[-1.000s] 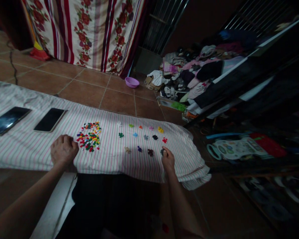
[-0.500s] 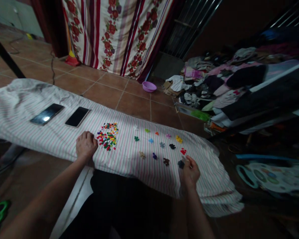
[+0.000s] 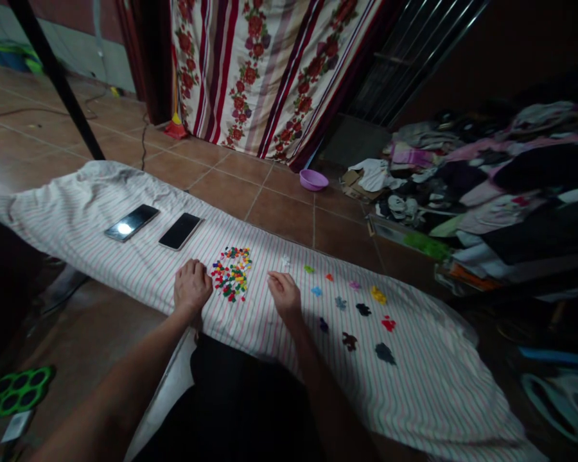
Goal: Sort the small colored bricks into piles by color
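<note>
My left hand (image 3: 192,286) rests palm down on the striped cloth (image 3: 250,333), fingers curled, just left of a mixed heap of tiny coloured pieces (image 3: 232,274). What lies under those fingers is hidden. My right hand (image 3: 286,296) is held over the cloth to the right of the heap, its fingertips pinched together. Anything in that pinch is too small to see. Just beyond it sits a small white pile (image 3: 286,262). More single-colour piles spread rightward, among them green (image 3: 309,269), light blue (image 3: 316,291), yellow (image 3: 378,294), red (image 3: 388,323), brown (image 3: 349,341) and dark grey (image 3: 385,353).
Two phones (image 3: 181,231) lie on the cloth at left, one showing a bright reflection. Beyond the cloth are a tiled floor, a purple basin (image 3: 313,180) and a floral curtain (image 3: 264,77). Clothes (image 3: 491,173) are heaped at right. A dark pole (image 3: 58,83) slants at upper left.
My right hand has moved left from the dark grey pile to beside the mixed heap. The left hand stays by the heap. The whole view has shifted.
</note>
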A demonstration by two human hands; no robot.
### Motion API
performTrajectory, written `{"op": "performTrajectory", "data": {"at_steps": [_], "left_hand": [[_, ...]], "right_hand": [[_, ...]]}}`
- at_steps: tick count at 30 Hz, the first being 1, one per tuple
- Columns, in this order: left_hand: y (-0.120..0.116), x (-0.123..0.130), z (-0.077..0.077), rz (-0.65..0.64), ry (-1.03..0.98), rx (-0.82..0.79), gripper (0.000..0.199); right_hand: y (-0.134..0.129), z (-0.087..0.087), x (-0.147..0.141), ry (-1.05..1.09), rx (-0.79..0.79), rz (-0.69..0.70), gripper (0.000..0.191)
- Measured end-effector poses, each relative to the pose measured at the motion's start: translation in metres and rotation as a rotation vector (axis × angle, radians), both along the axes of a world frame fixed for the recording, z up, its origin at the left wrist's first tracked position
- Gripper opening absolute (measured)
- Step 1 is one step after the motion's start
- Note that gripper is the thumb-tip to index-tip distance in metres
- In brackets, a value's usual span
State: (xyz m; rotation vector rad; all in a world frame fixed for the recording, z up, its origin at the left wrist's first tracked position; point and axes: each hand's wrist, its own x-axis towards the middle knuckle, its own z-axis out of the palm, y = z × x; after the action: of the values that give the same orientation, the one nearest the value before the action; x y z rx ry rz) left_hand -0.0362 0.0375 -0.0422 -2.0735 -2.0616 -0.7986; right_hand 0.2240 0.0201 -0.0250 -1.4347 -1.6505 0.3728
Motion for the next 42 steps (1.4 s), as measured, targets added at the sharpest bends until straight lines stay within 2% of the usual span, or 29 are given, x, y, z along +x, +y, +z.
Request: {"op": "performTrajectory", "data": {"at_steps": [2,7,13,17,22,28,31,33,35,39,42], "left_hand": [[0.0,0.0,0.0,-0.004,0.003,0.004,0.017],[0.002,0.001,-0.002,-0.006,-0.024,-0.011,0.017],[0.002,0.0,-0.003,-0.025,-0.068,-0.023,0.022],[0.002,0.0,-0.002,-0.029,-0.082,-0.03,0.023],[0.001,0.0,0.0,-0.024,-0.05,-0.026,0.02],[0.001,0.0,0.0,-0.026,-0.051,-0.02,0.018],[0.001,0.0,0.002,-0.023,-0.06,-0.025,0.019],[0.001,0.0,0.002,-0.019,-0.058,-0.031,0.019],[0.0,0.0,0.003,-0.018,-0.054,-0.033,0.019],[-0.001,0.001,0.003,-0.019,-0.063,-0.033,0.02],[-0.001,0.0,0.003,-0.015,-0.067,-0.043,0.02]], "right_hand": [[0.015,-0.003,-0.022,-0.032,-0.036,0.07,0.025],[0.051,-0.006,-0.062,-0.145,-0.115,0.124,0.024],[0.083,-0.003,-0.084,-0.298,-0.214,0.077,0.023],[0.092,-0.001,-0.092,-0.375,-0.287,-0.004,0.015],[0.095,0.002,-0.098,-0.441,-0.318,-0.035,0.005],[0.09,0.009,-0.098,-0.425,-0.299,-0.035,0.008],[0.084,0.01,-0.095,-0.29,-0.256,0.004,0.009],[0.08,0.009,-0.093,-0.08,-0.264,0.025,0.007],[0.076,0.007,-0.092,0.215,-0.312,0.038,0.007],[0.063,0.011,-0.093,0.781,-0.464,0.087,0.028],[0.048,0.019,-0.09,0.963,-0.542,0.119,0.037]]}}
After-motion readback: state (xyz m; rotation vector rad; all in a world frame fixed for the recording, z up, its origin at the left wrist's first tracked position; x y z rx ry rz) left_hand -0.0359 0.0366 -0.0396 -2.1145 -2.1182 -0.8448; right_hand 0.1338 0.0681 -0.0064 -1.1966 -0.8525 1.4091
